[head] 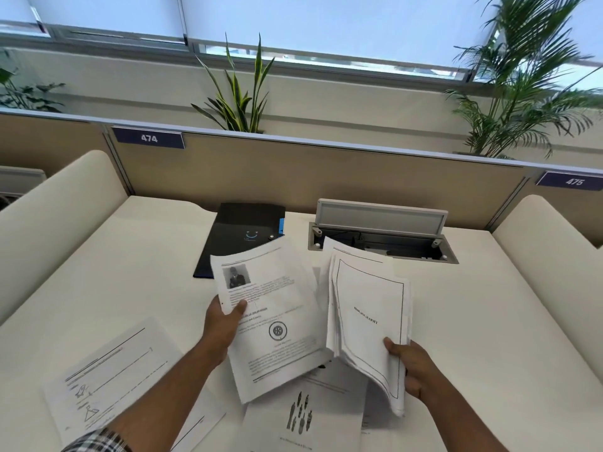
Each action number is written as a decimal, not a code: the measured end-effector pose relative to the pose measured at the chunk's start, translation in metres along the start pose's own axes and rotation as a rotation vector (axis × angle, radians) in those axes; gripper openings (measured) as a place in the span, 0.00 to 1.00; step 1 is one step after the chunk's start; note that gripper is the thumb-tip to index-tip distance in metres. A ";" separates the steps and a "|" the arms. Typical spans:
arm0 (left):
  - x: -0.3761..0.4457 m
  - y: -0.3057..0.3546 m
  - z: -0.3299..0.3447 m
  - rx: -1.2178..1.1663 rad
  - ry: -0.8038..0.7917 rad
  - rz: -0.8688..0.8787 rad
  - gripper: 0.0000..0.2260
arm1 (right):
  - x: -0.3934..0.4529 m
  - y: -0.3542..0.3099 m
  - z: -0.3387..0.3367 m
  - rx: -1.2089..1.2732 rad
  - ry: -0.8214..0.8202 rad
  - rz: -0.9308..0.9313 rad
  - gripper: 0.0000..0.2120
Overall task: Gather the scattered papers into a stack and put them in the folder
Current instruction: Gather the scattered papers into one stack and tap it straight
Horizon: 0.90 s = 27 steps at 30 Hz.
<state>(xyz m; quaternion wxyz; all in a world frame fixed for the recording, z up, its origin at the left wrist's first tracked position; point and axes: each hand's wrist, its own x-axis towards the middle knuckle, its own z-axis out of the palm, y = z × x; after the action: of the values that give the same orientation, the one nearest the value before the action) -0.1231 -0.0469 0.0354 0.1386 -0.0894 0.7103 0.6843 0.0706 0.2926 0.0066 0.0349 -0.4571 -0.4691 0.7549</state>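
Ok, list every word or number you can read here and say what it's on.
"474": blue tag on the partition.
"475": blue tag at right.
"BIBLIOGRAPHY": top sheet of the stack in the right hand.
Other print, on the left hand's sheet and the desk sheets: too blurred.

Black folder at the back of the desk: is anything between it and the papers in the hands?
Nothing stands between. The black folder lies closed and flat; the sheet in the left hand overlaps its near corner in this view. The right hand holds the stack.
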 end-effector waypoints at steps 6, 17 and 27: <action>-0.005 0.012 0.006 -0.149 0.000 -0.031 0.17 | -0.011 -0.008 -0.002 0.109 -0.073 -0.011 0.13; -0.026 0.018 -0.021 -0.011 0.127 0.122 0.09 | -0.011 -0.029 0.017 0.139 -0.179 -0.155 0.17; -0.023 0.013 -0.045 0.061 0.162 0.134 0.09 | -0.013 -0.028 0.037 -0.015 -0.037 -0.271 0.16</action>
<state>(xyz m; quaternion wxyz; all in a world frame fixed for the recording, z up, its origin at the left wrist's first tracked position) -0.1094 -0.0929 0.0563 0.0373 -0.0925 0.7442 0.6605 0.0405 0.2765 0.0407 0.1246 -0.3755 -0.5327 0.7481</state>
